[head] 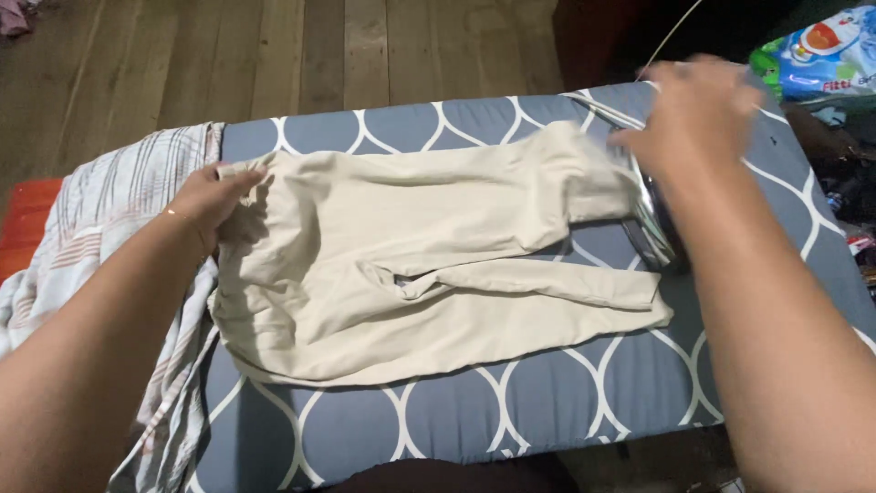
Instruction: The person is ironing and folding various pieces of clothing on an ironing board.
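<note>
step: we spread the beige garment [411,265] on the ironing board [547,402] | left hand [210,196] pinches its edge | right hand [698,110] blurred, grip unclear, near the iron [655,228] | next: we judge smoothing needs both hands

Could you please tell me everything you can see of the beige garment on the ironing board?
The beige long-sleeved garment looks like soft, thin knit fabric, slightly creased. It lies flat across the grey ironing board with white curved lines, one sleeve folded across its front. The left hand grips its left edge beside a striped cloth. The right hand, blurred, hovers at its upper right end; whether they touch is unclear.
</note>
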